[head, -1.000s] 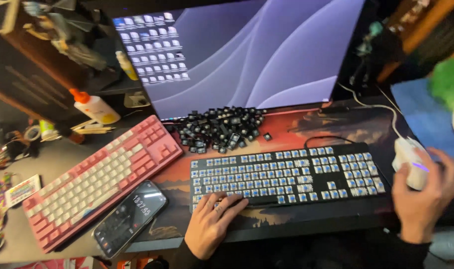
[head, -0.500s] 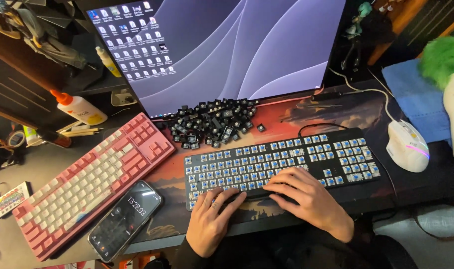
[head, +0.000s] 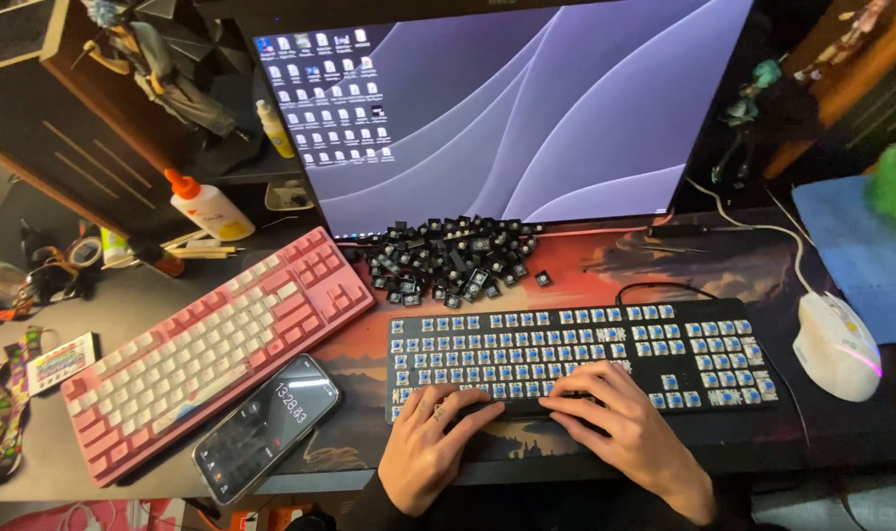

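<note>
Black keyboard (head: 576, 356), keycaps stripped, blue switch stems exposed, sits flat on the desk mat (head: 733, 265) at the counter's front centre, just below the monitor (head: 507, 108). Cable loops off its back edge at 12 o'clock.

Left hand (head: 430, 447) rests on the lower-left rows, fingers spread and flat, grip wide, holding nothing. Right hand (head: 625, 433) is on the bottom row near the centre, fingers curled down onto the switches, also holding nothing; whether it is pinching a stem I cannot tell.

Handling, judged: rigid plastic slab, moderately heavy, won't flex. Bare stems look small and easy to snag or bend, so take hold by the case edges at 3 and 9 o'clock, not across the switch field. Mat under it probably gives friction; it likely won't slide on its own.

Containers: no tray or bowl in view. Loose black keycaps (head: 455, 258) lie in an open pile on the mat at 11 o'clock from the keyboard, touching each other, a few strays toward 12. Light, small, likely to scatter if bumped.

Around: pink keyboard (head: 222, 349) angled at 9 o'clock, phone (head: 267, 427) just beside its lower edge at 8, white mouse (head: 837, 346) at 3, glue bottle (head: 208, 206) at 10.
</note>
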